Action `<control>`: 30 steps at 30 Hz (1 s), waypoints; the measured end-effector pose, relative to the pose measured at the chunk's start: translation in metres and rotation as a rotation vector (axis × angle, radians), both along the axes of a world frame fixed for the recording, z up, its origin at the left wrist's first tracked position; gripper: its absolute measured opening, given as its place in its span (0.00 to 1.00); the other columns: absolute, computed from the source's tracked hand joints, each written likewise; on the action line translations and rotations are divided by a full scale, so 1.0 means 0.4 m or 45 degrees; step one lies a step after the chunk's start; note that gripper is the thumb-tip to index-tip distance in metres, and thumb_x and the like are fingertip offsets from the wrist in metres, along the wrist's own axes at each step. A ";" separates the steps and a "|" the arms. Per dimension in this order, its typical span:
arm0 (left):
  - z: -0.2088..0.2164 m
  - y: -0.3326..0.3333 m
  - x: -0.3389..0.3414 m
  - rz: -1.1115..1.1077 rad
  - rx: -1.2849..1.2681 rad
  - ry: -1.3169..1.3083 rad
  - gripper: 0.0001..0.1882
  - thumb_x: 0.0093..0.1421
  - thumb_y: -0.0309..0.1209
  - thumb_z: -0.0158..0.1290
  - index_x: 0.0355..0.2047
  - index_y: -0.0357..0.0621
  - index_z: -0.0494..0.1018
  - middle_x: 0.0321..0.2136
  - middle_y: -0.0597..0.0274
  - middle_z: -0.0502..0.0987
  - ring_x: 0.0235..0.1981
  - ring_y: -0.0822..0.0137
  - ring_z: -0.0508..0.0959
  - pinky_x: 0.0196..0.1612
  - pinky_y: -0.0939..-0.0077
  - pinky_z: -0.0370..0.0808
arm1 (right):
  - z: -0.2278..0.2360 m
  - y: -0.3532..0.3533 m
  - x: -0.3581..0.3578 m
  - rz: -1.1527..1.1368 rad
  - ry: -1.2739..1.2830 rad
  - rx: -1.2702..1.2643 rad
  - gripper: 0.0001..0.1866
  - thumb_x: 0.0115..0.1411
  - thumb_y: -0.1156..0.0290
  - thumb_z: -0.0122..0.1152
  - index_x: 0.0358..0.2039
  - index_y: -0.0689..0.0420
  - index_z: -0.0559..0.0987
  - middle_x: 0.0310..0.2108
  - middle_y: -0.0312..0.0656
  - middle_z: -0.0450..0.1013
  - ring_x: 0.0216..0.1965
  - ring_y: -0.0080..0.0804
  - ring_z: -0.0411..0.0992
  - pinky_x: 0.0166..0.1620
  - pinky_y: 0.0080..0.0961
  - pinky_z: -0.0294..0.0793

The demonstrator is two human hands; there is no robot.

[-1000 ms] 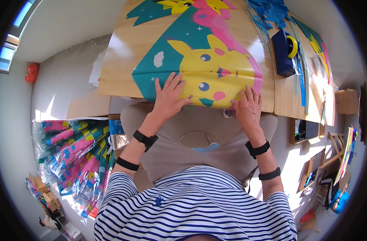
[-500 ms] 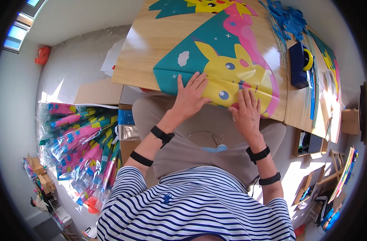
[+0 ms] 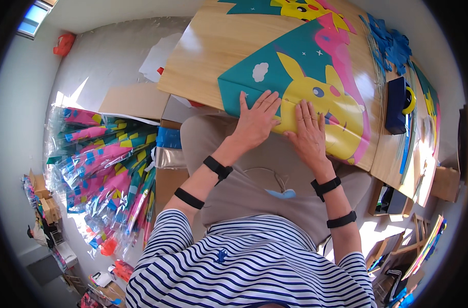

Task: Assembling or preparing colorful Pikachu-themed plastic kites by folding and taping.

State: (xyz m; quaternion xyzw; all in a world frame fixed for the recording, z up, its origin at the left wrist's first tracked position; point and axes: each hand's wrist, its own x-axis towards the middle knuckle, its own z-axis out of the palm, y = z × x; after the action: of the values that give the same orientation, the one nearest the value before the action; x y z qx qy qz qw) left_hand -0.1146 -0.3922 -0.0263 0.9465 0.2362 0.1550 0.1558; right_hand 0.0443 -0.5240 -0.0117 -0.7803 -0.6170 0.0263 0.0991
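Note:
A thin kite sail (image 3: 326,115), teal and pink with a large yellow cartoon animal, lies flat on the wooden table in front of me. A crease runs across it close to its near edge. My left hand (image 3: 256,119) rests on the teal and yellow part by that edge, fingers spread. Just to its right, my right hand (image 3: 309,134) is pressed flat on the yellow area and covers part of the printed face. Neither hand grips anything; the two are close together but apart.
Another printed sail (image 3: 305,9) lies at the table's far side. To the right are a dark blue tape dispenser (image 3: 396,105) with yellow tape, a heap of blue strips (image 3: 390,46) and thin rods. Left of me, bagged colourful bundles (image 3: 105,164) stand beside a cardboard box (image 3: 134,101).
My right hand has slid left along the sail's near edge, closer to my left hand. The left hand stays at the teal and yellow border. The whole view has shifted somewhat.

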 end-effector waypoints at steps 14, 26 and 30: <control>0.006 0.178 -0.163 0.170 -0.012 -0.008 0.35 0.61 0.52 0.50 0.64 0.50 0.64 0.66 0.68 0.63 0.68 0.63 0.60 0.66 0.28 0.39 | 0.018 0.013 0.001 0.052 -0.019 -0.113 0.45 0.60 0.50 0.58 0.70 0.61 0.53 0.73 0.47 0.46 0.74 0.45 0.42 0.71 0.51 0.37; 0.023 0.272 -0.260 0.463 0.144 0.022 0.34 0.60 0.50 0.55 0.61 0.41 0.67 0.63 0.60 0.67 0.66 0.58 0.64 0.66 0.29 0.42 | 0.017 0.015 0.002 0.061 -0.033 -0.119 0.44 0.63 0.44 0.50 0.70 0.61 0.54 0.73 0.47 0.47 0.74 0.46 0.41 0.72 0.50 0.36; 0.094 0.192 -0.197 0.158 -0.006 -0.049 0.33 0.60 0.46 0.56 0.60 0.38 0.67 0.64 0.56 0.66 0.66 0.56 0.62 0.68 0.40 0.47 | 0.017 0.010 0.004 0.042 -0.043 -0.089 0.44 0.63 0.45 0.52 0.70 0.61 0.54 0.73 0.47 0.47 0.74 0.45 0.42 0.71 0.50 0.37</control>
State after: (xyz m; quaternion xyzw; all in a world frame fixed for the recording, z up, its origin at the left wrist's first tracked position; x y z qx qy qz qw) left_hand -0.1935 -0.3155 0.0113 0.9265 0.2919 0.1820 0.1526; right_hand 0.0459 -0.5200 -0.0047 -0.7734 -0.6299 0.0361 0.0608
